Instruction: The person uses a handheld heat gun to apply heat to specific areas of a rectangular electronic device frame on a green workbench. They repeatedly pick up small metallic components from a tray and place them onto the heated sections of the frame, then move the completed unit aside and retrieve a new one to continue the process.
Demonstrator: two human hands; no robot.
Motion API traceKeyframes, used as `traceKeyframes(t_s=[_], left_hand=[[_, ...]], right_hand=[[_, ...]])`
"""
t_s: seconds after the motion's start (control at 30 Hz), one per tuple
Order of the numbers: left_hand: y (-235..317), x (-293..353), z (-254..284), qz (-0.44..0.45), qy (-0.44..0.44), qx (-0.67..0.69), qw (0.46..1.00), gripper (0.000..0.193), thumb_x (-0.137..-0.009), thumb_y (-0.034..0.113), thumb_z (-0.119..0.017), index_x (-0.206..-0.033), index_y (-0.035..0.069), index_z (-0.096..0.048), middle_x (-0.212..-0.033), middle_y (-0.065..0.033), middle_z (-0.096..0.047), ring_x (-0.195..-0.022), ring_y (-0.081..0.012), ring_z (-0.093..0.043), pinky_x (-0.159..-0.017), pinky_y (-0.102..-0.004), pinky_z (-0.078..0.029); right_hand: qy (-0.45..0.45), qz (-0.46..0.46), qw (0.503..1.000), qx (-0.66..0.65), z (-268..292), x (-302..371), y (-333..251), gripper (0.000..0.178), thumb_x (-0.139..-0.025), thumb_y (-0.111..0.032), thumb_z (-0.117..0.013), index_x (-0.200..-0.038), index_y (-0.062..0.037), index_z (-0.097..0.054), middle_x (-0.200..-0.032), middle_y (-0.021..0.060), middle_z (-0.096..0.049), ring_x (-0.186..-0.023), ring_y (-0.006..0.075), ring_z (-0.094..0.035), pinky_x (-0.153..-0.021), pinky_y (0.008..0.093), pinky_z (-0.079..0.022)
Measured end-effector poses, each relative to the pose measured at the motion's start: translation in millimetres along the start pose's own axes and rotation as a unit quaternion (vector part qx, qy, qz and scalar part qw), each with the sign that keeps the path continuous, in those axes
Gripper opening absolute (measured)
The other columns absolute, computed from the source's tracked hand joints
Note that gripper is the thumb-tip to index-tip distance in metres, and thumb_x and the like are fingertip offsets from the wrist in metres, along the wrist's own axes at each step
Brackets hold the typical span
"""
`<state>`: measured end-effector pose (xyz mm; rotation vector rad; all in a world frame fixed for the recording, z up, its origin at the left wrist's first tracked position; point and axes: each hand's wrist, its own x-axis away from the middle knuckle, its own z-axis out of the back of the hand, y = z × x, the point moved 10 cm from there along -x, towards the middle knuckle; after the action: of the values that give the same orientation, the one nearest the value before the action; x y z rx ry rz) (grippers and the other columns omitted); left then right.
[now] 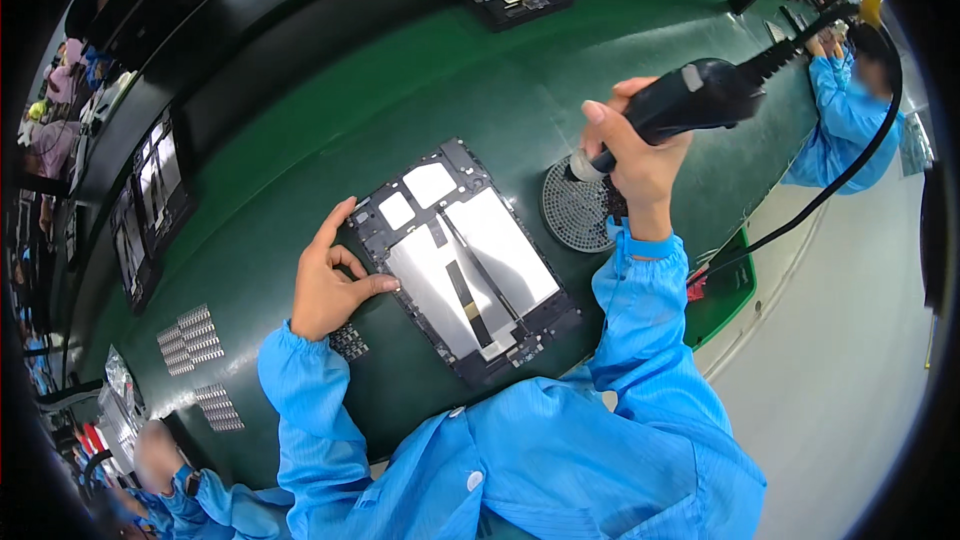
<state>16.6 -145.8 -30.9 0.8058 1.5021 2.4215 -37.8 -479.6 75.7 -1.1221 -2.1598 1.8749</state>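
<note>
Green bench [330, 155]: clock centred on the chassis, 12 toward the top edge. Bare surface around the work helps; likely best left so.
Tablet-like chassis [468, 265]: flat on bench, tilted, long axis about 11 to 5. Silver panels [510, 255] exposed; judged easily marked, so steady by the dark rim only.
Black corded tool [690, 100]: at 2 o'clock, body raised, whitish nose [585, 167] angled down over the dish. Contact at the nose: cannot tell.
Cord [850, 175]: sweeps from about 2 round to 3, clear of the chassis. Keep it that side; a drag across the panels could snag.
Right hand [645, 160]: fingers wrapped round the tool. Firm grip, loose wrist advised; bring the nose square, not slanted.
Left hand [325, 285]: at 9 o'clock, thumb and forefinger spread wide along the near-side rim. Good brace; light pressure should do.
Round gridded dish [568, 205]: at 2 o'clock, just beside the chassis. Nudging it would likely scatter contents.
Small-part strips [190, 340]: between 8 and 9; keep sleeve off.
</note>
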Motion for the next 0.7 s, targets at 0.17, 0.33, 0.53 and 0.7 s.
traceKeyframes(t_s=[0.17, 0.33, 0.53, 0.7], left_hand=[[0, -4, -1, -0.037, 0.004, 0.043, 0.998, 0.1, -0.055, -0.009, -0.081, -0.141, 0.009, -0.033, -0.071, -0.0014, -0.057, -0.06, -0.0042, -0.05, -0.049, -0.0154, -0.042], [1, -4, -2, -0.032, -0.005, 0.037, 0.999, 0.1, -0.055, -0.012, -0.078, -0.141, 0.008, -0.032, -0.091, -0.0063, -0.061, -0.063, -0.0045, -0.051, -0.05, -0.0154, -0.046], [5, -3, -3, -0.046, -0.009, 0.078, 0.996, 0.096, -0.059, -0.014, -0.075, -0.142, 0.006, -0.031, -0.112, -0.0093, -0.058, -0.067, -0.0051, -0.053, -0.053, -0.0158, -0.047], [0, -5, 1, -0.053, -0.002, 0.105, 0.993, 0.085, -0.065, -0.015, -0.069, -0.14, 0.005, -0.034, -0.108, -0.008, -0.06, -0.069, -0.0052, -0.055, -0.057, -0.0172, -0.049]], right_hand=[[-0.007, -0.017, 1.0, 0.014, -6, 0, 9, 0.025, -0.072, 0.007, -0.072, -0.09, 0.0007, -0.056, -0.064, 0.0041, -0.06, -0.048, 0.011, -0.057, -0.042, 0.0223, -0.043], [-0.02, -0.036, 0.999, 0.025, -12, 0, 14, 0.024, -0.072, 0.006, -0.072, -0.09, 0.0019, -0.056, -0.063, 0.0037, -0.06, -0.047, 0.0094, -0.056, -0.043, 0.0216, -0.043], [-0.034, -0.033, 0.999, 0.015, -13, 1, 18, 0.023, -0.073, 0.004, -0.073, -0.089, 0.0016, -0.056, -0.061, 0.0033, -0.059, -0.046, 0.0087, -0.054, -0.041, 0.0218, -0.042], [-0.02, -0.038, 0.999, 0.022, -13, 2, 16, 0.024, -0.073, 0.005, -0.072, -0.09, 0.0011, -0.056, -0.061, 0.0039, -0.059, -0.046, 0.0091, -0.055, -0.041, 0.0226, -0.042]])
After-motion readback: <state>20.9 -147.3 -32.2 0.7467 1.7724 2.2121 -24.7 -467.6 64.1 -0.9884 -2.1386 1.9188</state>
